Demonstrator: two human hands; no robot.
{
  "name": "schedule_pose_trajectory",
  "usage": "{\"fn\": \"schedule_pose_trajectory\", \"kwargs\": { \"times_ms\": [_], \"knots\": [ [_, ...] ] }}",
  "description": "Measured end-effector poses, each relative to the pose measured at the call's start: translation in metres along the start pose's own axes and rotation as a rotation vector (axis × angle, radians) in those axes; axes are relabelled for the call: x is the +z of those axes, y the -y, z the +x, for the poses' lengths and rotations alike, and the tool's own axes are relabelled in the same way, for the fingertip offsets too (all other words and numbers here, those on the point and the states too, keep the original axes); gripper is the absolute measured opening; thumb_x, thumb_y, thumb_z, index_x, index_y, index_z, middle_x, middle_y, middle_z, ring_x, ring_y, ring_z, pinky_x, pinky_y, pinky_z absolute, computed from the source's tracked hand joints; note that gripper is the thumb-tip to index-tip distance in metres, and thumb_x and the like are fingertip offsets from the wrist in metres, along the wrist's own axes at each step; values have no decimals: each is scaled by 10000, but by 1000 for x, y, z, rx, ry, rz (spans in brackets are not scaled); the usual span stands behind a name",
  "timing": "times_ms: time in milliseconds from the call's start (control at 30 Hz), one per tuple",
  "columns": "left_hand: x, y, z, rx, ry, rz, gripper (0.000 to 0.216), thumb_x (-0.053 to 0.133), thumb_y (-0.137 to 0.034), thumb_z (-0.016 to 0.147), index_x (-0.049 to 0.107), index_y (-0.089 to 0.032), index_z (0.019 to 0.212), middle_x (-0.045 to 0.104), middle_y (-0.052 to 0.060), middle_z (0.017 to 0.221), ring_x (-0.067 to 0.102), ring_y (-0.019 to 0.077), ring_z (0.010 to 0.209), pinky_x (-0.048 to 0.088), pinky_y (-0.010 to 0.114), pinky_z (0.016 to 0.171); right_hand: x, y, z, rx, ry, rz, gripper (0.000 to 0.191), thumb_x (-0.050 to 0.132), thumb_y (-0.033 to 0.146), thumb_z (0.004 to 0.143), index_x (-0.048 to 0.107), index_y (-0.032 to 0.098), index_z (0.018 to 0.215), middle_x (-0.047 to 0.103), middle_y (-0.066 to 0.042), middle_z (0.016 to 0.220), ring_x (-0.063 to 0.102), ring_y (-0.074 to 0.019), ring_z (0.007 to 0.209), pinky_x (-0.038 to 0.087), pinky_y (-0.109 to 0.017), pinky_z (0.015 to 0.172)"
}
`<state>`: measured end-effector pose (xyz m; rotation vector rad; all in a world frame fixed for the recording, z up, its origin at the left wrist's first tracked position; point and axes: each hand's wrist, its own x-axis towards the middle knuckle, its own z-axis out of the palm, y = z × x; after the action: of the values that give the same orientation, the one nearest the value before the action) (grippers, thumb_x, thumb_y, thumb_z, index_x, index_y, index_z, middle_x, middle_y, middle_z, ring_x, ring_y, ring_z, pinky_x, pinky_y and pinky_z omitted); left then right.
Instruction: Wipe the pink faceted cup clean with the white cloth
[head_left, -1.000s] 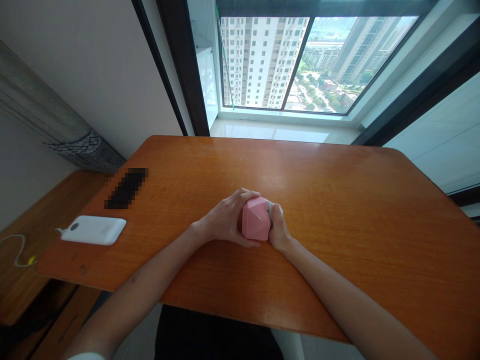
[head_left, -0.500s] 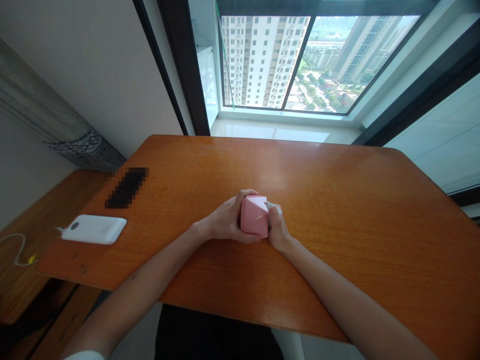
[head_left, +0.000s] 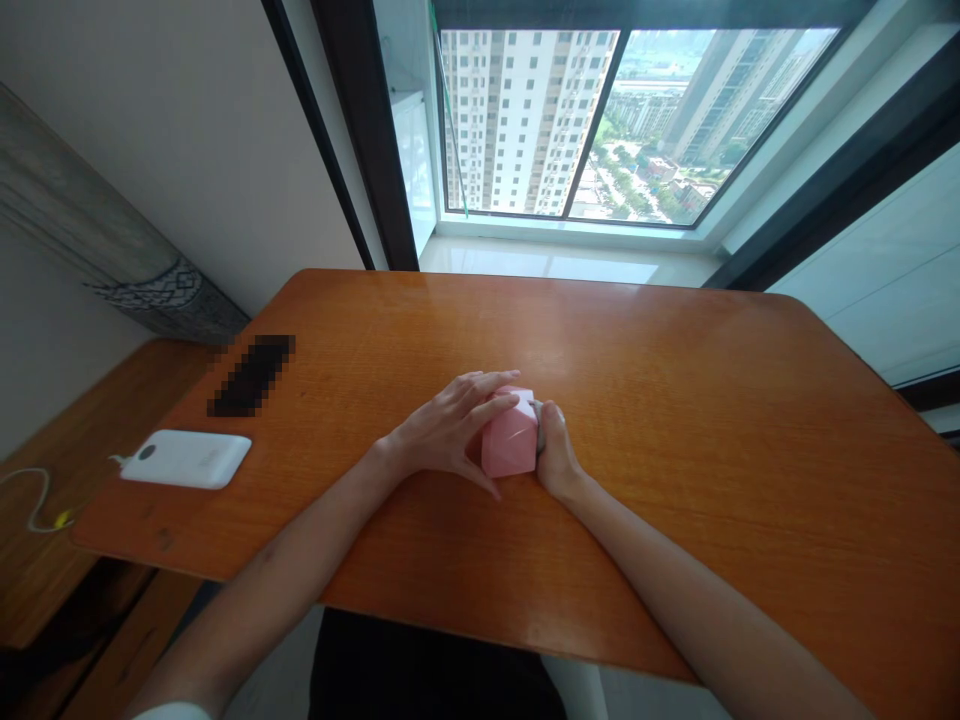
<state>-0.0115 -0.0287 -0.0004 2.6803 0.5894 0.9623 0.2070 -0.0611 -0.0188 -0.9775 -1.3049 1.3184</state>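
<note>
Pink faceted object (head_left: 511, 443) at mid-table (head_left: 675, 420), gripped between both hands. Left hand (head_left: 442, 437) lies over its left and top faces, fingers extended; right hand (head_left: 553, 458) is clenched against its right side. The grip looks shallow: uneven squeezing on the slanted facets could let the object slip out and skid. White power bank (head_left: 187, 459) lies far left.
</note>
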Motion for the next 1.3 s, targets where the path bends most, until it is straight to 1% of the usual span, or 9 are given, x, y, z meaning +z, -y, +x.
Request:
{"fn": "schedule_pose_trajectory", "kwargs": {
  "times_ms": [100,233,467,600,700,867,1000,1167,1300],
  "knots": [
    [-1,0,1,-14,56,72,1258,933,-750,746,262,-329,1722,421,196,1758,484,436,1599,388,648,1335,0,-2,0,0,1,0,779,392,940,952,545,241,644,486,-7,571,469,-184,590,393,-331,547],
    [3,2,0,-48,6,18,1189,966,-688,742,317,-299,1658,524,208,1678,546,407,1558,484,611,1278,0,-1,0,18,-22,-28,790,366,963,936,533,243,656,476,-18,588,475,-197,611,396,-342,550],
    [11,2,-2,-157,-44,-112,1234,1040,-710,572,447,-268,1560,612,209,1582,615,426,1481,518,624,1254,1,0,1,29,-54,-19,785,378,964,931,501,243,645,459,-9,610,396,-172,615,391,-331,577],
    [11,1,-2,-168,-91,-149,1323,1067,-693,512,407,-277,1581,615,206,1574,634,433,1455,530,629,1238,0,-2,0,19,-32,-13,797,367,947,949,536,233,636,456,-10,614,373,-167,609,375,-328,578],
    [8,-4,0,-193,-90,-177,1326,1084,-647,502,402,-287,1581,628,189,1558,650,428,1432,530,620,1231,0,-3,-1,6,-35,-16,797,377,945,945,551,230,639,465,-13,629,370,-166,612,370,-325,576],
    [2,-12,5,-307,-81,-251,1287,1093,-586,460,443,-292,1531,662,151,1501,687,412,1354,538,594,1199,-1,-5,-1,-4,-37,-30,788,389,944,938,576,227,669,491,-20,647,388,-173,628,381,-322,577],
    [4,-16,6,-431,-63,-312,1278,1085,-551,439,458,-279,1519,697,135,1415,735,382,1218,585,538,1101,0,-4,-1,1,-38,-8,786,389,935,944,590,220,688,504,-13,648,401,-162,614,392,-316,576],
    [10,-14,5,-508,-31,-436,1217,1048,-556,504,430,-311,1524,730,99,1311,751,311,1033,612,437,899,2,3,0,33,-46,-24,798,399,983,894,520,234,646,463,6,598,372,-146,578,360,-304,537],
    [12,-12,3,-524,-23,-489,1167,1026,-592,563,433,-293,1522,723,111,1322,739,296,1018,606,441,904,1,3,0,46,-37,-39,786,393,997,885,482,253,648,415,24,568,371,-151,578,336,-294,520]
  ]
}}
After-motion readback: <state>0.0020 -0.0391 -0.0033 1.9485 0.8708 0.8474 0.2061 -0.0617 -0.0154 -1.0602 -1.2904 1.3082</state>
